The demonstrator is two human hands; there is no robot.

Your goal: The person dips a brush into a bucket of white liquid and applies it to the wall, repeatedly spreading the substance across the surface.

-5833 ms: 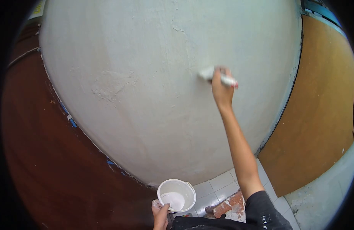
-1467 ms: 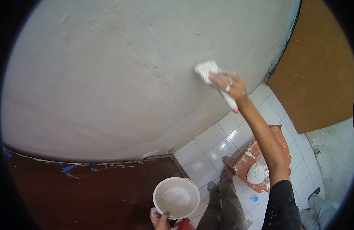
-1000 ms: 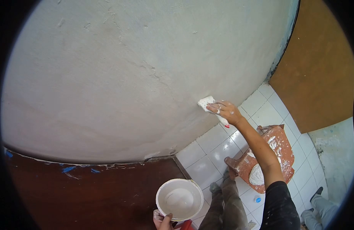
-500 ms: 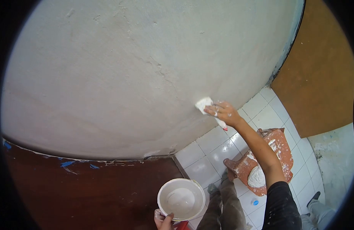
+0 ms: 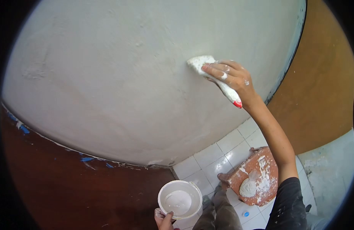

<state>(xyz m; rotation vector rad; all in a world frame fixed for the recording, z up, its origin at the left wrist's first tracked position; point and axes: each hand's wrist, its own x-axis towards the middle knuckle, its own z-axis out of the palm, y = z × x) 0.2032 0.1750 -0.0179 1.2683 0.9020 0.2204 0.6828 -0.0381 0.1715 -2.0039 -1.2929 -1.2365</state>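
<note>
My right hand [image 5: 234, 78] grips a wide paintbrush [image 5: 231, 93] coated in white, its handle end red. The bristles meet the grey-white wall [image 5: 119, 96] near the middle of the view. White smears spot the fingers. Low in the view, my left hand [image 5: 164, 220] clasps the near rim of a round white bucket [image 5: 196, 199], thumb over the edge. Inside the bucket lies a pale, whitish liquid or coating. The fingers beneath the bucket are mostly hidden.
A reddish plastic stool [image 5: 232, 180], splashed white, bears a lump of white paste [image 5: 248, 188]. Nearby on the tiled floor [image 5: 207, 163] lies a blue cap [image 5: 245, 214]. A dark red-brown panel [image 5: 88, 195] borders the wall; a brown panel [image 5: 322, 88] stands right. Another person's shoe [image 5: 308, 208] shows.
My right hand has carried the brush upward along the wall. My left hand still holds the bucket at nearly the same spot. The camera view has tilted slightly.
</note>
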